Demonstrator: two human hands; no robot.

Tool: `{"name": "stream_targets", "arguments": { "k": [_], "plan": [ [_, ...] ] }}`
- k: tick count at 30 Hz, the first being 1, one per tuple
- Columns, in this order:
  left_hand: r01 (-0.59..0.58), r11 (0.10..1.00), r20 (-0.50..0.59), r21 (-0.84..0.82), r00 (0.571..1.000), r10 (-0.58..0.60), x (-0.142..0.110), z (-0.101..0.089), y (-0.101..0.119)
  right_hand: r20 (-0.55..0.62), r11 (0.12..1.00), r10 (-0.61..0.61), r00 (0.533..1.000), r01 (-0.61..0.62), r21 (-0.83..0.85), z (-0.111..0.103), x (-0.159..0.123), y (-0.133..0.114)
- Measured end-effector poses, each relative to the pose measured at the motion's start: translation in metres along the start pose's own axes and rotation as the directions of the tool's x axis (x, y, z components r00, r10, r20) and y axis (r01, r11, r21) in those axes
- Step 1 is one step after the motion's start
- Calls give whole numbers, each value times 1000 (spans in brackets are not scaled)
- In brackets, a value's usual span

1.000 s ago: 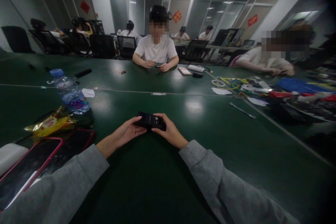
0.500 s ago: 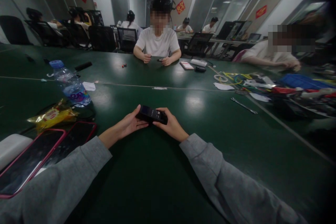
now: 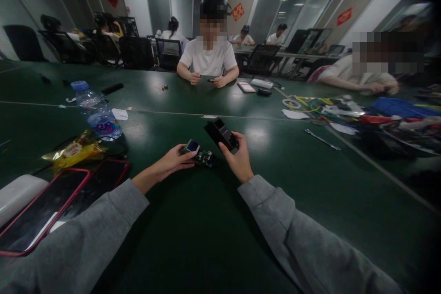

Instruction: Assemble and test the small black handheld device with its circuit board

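Between the thumb and fingers of my left hand (image 3: 172,161) is a small circuit board (image 3: 204,158) with a little display screen at its left end. My right hand (image 3: 238,156) grips a black plastic casing (image 3: 222,133), tilted up and to the right of the board. A window-like opening shows near the casing's top. Board and casing are apart, both held above the green table (image 3: 193,229). The underside of the board and the fingers behind the casing are hidden.
To the left are a water bottle (image 3: 96,112), a yellow packet (image 3: 74,151), two red-edged phones (image 3: 37,216) and a white box (image 3: 20,195). A wrench (image 3: 322,139) and tangled cables (image 3: 320,105) lie right. A person (image 3: 208,55) sits opposite; another (image 3: 361,78) sits far right.
The black casing has come off the circuit board. My right hand has lifted it up and to the right, while the board stays in my left hand, now uncovered.
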State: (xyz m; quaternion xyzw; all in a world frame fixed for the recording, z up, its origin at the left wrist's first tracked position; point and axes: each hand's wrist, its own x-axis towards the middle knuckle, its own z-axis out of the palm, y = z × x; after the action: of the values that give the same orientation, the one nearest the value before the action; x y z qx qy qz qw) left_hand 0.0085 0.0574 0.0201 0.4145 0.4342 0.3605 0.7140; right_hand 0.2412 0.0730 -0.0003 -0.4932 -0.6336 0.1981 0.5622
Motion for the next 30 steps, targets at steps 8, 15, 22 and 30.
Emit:
{"name": "stream_targets", "arguments": {
  "k": [8,15,22,30],
  "plan": [
    [-96,861,-101,500,981,168,-1,-13,1,152,995,80,985,-69,-76,0,5,16],
    [-168,687,6,707,973,233,-7,-11,5,215,990,55,975,-26,-138,0,4,20],
    [-247,455,116,855,948,296,-12,-7,4,234,981,60,970,-14,-193,1,4,21],
    [-329,492,199,806,934,299,-11,-12,4,226,973,60,972,-6,-232,-1,3,18]
  ]
}}
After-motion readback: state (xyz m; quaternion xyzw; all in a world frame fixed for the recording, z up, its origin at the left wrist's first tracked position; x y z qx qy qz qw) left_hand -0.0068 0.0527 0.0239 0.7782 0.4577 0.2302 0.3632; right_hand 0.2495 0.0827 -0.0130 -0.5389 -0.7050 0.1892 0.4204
